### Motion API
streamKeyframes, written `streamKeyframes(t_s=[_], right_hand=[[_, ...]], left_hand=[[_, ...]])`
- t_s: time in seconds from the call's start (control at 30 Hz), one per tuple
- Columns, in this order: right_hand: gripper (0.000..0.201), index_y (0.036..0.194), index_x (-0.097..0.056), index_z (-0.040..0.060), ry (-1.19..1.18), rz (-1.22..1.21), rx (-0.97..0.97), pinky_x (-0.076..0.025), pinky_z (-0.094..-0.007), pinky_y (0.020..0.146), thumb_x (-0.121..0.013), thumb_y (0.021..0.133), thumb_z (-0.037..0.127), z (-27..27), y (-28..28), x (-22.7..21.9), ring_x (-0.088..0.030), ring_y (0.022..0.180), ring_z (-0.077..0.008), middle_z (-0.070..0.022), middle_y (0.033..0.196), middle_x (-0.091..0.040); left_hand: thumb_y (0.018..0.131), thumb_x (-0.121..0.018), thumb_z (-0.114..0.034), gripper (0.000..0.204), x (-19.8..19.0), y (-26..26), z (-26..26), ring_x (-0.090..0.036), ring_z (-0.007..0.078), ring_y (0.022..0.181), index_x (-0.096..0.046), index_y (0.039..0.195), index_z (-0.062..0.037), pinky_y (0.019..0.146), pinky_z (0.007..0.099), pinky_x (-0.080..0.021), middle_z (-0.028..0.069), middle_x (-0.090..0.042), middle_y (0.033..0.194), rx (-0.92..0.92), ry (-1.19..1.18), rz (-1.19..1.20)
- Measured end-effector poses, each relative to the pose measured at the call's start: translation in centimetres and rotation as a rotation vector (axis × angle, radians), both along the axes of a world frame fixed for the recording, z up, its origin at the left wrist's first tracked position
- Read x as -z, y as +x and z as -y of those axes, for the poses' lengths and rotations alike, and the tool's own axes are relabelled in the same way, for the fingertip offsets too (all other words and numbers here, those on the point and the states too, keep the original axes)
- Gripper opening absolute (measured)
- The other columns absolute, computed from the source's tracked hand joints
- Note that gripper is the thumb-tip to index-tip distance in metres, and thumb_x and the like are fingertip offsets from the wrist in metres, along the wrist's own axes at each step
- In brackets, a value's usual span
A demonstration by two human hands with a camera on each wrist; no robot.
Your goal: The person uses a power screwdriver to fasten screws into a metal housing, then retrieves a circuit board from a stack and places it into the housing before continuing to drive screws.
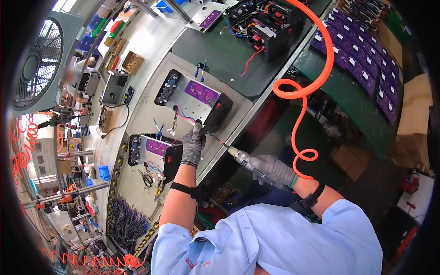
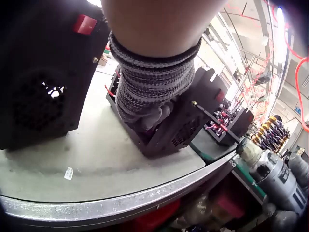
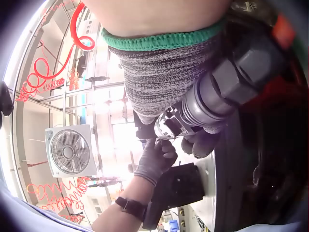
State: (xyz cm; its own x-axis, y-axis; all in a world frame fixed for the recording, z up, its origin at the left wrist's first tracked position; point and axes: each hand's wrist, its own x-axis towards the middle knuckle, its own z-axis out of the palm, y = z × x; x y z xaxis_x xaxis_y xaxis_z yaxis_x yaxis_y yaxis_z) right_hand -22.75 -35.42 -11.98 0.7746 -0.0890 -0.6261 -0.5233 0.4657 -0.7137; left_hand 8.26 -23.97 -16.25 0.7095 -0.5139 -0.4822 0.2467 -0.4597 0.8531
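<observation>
Far left: second case (image 1: 156,147) on the bench (image 2: 106,159), near the left forearm; best to keep the elbow off its loose wires.

Left hand (image 1: 192,145): at the near corner of the case (image 1: 195,106) being worked, which sits on the bench. Fingers look bent, partly hidden; cannot tell if that grip is pinching or merely bracing. Should steady the corner, fingertips out of the bit's line.

Next right, dark end panel (image 1: 220,112). Brassy piece (image 2: 194,103) at the bit's tip overlaps it in the left wrist view; contact unclear. Worth seating square before any power, or it may skew.

Right hand (image 1: 275,172): grip wrapped round the driver (image 1: 245,160). Keep bit and wrist in line, press lightly, stop once snug. Orange hose (image 1: 303,114) loops beyond; allow slack so it doesn't tug.
</observation>
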Motion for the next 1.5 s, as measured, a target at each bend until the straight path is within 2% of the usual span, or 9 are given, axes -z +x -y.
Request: streamKeyframes(t_s=[0.33, 0.77, 0.83, 0.87, 0.97, 1.0, 1.13, 1.27, 1.5], right_hand=[[0.086, 0.104, -0.063, 0.004, 0.051, 0.028, -0.028, -0.047, -0.0256, 0.044, -0.046, 0.084, 0.086, 1.2, 0.4, -2.1, -0.065, 0.061, -0.0136, -0.008, 0.082, -0.068], [0.065, 0.099, -0.06, 0.0066, 0.281, -0.039, 0.008, -0.045, -0.022, 0.039, -0.04, 0.1, 0.068, 1.3, 1.1, -4.2, -0.064, 0.054, -0.0101, -0.0047, 0.075, -0.067], [0.068, 0.1, -0.061, 0.0071, 0.21, -0.026, -0.03, -0.045, -0.0221, 0.041, -0.039, 0.098, 0.071, 1.2, 0.9, -3.9, -0.064, 0.056, -0.0101, -0.0047, 0.076, -0.066], [0.069, 0.1, -0.062, 0.0075, 0.127, -0.021, -0.048, -0.046, -0.0225, 0.043, -0.039, 0.097, 0.073, 1.2, 0.7, -4.1, -0.064, 0.057, -0.0102, -0.0049, 0.077, -0.066], [0.074, 0.105, -0.064, 0.0083, 0.036, -0.04, -0.11, -0.048, -0.0235, 0.048, -0.04, 0.093, 0.078, 1.5, -0.2, -4.7, -0.065, 0.061, -0.0104, -0.0053, 0.079, -0.065], [0.07, 0.103, -0.062, 0.0078, 0.089, 0.001, -0.086, -0.047, -0.0251, 0.047, -0.043, 0.094, 0.075, 1.3, -0.7, -4.4, -0.064, 0.06, -0.0108, -0.0058, 0.079, -0.065], [0.067, 0.102, -0.06, 0.0067, 0.101, 0.033, -0.102, -0.048, -0.0253, 0.045, -0.05, 0.093, 0.073, 1.6, -0.9, -5.0, -0.064, 0.058, -0.0116, -0.0071, 0.079, -0.066], [0.07, 0.103, -0.06, 0.0067, 0.054, 0.018, -0.149, -0.051, -0.0241, 0.046, -0.052, 0.09, 0.075, 1.8, -0.1, -6.2, -0.065, 0.057, -0.0119, -0.0072, 0.08, -0.067], [0.07, 0.105, -0.061, 0.0059, 0.125, 0.069, -0.16, -0.052, -0.0254, 0.049, -0.056, 0.089, 0.074, 1.2, 0.5, -5.8, -0.064, 0.056, -0.012, -0.0071, 0.078, -0.067]], left_hand=[[0.096, -0.064, -0.051, 0.043, 0.1, -0.3, -0.1, -0.039, 0.0082, 0.043, -0.066, 0.086, -0.0094, 0.041, 0.0265, -0.028, -0.002, -0.047, 0.055, -0.049, -0.01, -0.006], [0.091, -0.067, -0.058, 0.048, 1.1, 0.1, -0.7, -0.046, 0.0111, 0.046, -0.061, 0.087, -0.0106, 0.042, 0.0262, -0.035, 0.0002, -0.053, 0.061, -0.102, -0.018, -0.102], [0.093, -0.062, -0.063, 0.053, -0.1, -1.1, -1.3, -0.054, 0.0155, 0.057, -0.061, 0.095, -0.0099, 0.05, 0.0315, -0.042, 0.002, -0.057, 0.069, -0.28, -0.166, -0.51], [0.096, -0.057, -0.062, 0.058, 1.4, 0.2, -3.4, -0.063, 0.0234, 0.078, -0.059, 0.112, -0.0068, 0.066, 0.0381, -0.051, 0.0086, -0.066, 0.095, -0.219, -0.317, -0.684], [0.1, -0.051, -0.058, 0.062, -1.5, -1.0, -4.5, -0.066, 0.0297, 0.097, -0.053, 0.13, -0.0032, 0.078, 0.041, -0.053, 0.0153, -0.064, 0.12, -0.327, -0.322, -0.679], [0.101, -0.059, -0.04, 0.057, -2.0, -1.0, -5.4, -0.066, 0.0321, 0.107, -0.048, 0.138, 0.0017, 0.086, 0.042, -0.056, 0.0197, -0.059, 0.133, -0.288, -0.366, -0.706], [0.089, -0.066, -0.001, 0.047, -4.2, -1.8, -6.6, -0.067, 0.03, 0.104, -0.048, 0.131, 0.0076, 0.088, 0.0394, -0.059, 0.0211, -0.062, 0.125, -0.185, -0.441, -0.656], [0.093, -0.065, -0.006, 0.038, -5.5, -2.4, -7.1, -0.069, 0.0279, 0.099, -0.053, 0.126, 0.0066, 0.083, 0.0364, -0.06, 0.0185, -0.065, 0.117, -0.135, -0.458, -0.606], [0.098, -0.067, -0.029, 0.026, -5.1, -2.5, -7.4, -0.065, 0.0186, 0.063, -0.062, 0.106, -0.0047, 0.05, 0.0289, -0.049, 0.004, -0.068, 0.08, -0.138, -0.514, -0.724]])
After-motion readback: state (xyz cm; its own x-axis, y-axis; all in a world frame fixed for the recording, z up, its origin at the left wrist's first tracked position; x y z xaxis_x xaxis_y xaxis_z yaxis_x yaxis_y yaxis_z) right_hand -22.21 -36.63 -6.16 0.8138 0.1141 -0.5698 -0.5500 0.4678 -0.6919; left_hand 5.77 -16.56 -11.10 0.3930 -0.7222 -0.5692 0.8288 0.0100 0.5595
